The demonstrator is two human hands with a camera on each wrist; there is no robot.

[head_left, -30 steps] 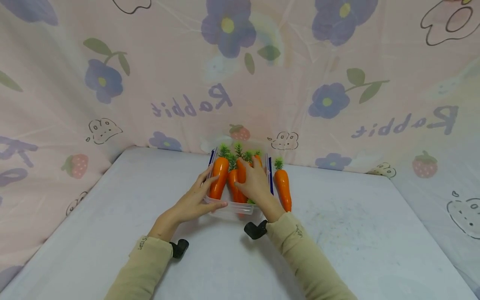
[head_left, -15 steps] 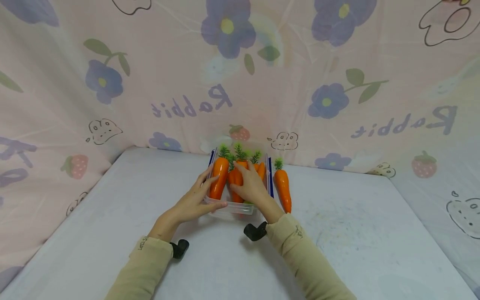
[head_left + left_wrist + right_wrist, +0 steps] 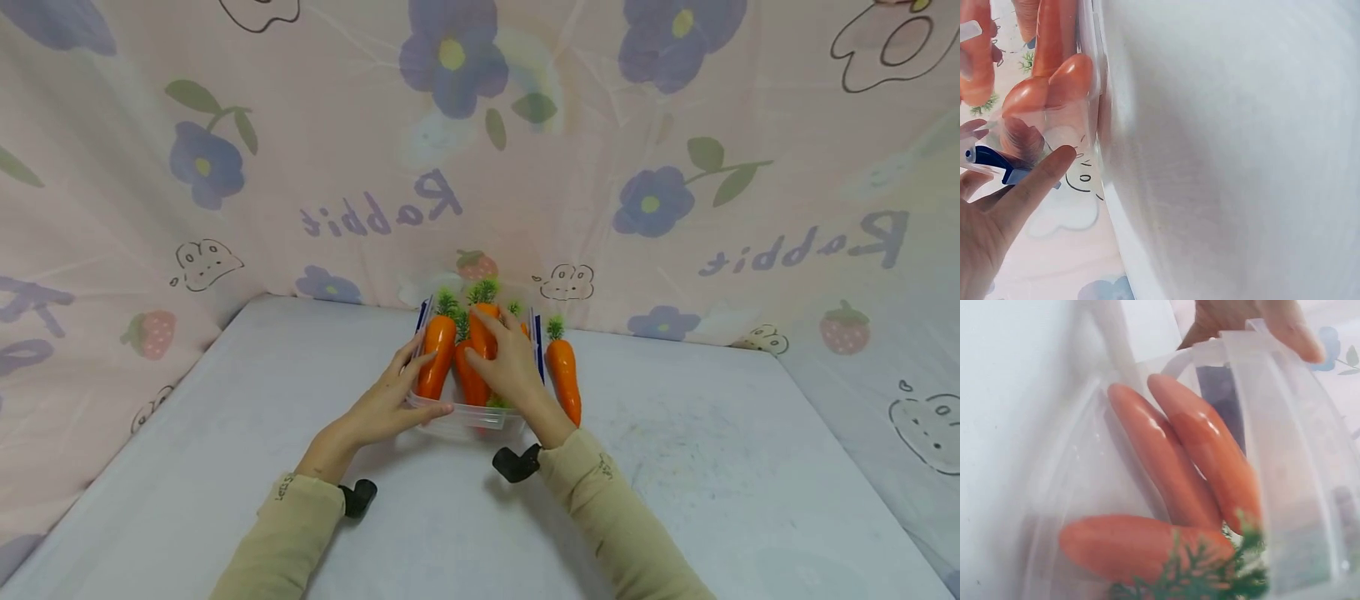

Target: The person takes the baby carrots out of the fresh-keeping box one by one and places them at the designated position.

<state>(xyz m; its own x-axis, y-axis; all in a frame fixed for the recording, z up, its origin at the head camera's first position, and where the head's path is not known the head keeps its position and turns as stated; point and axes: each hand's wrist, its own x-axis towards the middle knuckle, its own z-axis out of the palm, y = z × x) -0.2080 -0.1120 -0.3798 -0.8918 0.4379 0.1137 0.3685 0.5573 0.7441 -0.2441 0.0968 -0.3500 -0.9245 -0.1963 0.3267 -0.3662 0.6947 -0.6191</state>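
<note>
A clear plastic box (image 3: 465, 417) with blue side clips holds several orange toy carrots with green leafy tops. My left hand (image 3: 378, 410) grips the box's near left corner, its thumb along the front wall and its fingers at the left side, beside a carrot (image 3: 437, 358). Inside the box, my right hand (image 3: 517, 367) holds another carrot (image 3: 484, 332) between thumb and fingers, its leafy top above the others. Beneath it lies a further carrot (image 3: 468, 379). The right wrist view shows carrots (image 3: 1160, 456) through the clear wall.
One carrot (image 3: 565, 375) lies on the white table (image 3: 712, 467) just right of the box. Behind the table hangs a pink printed cloth (image 3: 337, 133), close to the box's far side. A black wrist camera (image 3: 517, 463) sits at the right cuff.
My right hand shifts a little left, then back right, and the carrot it holds now sits higher with its leafy top farther back. My left hand stays on the box.
</note>
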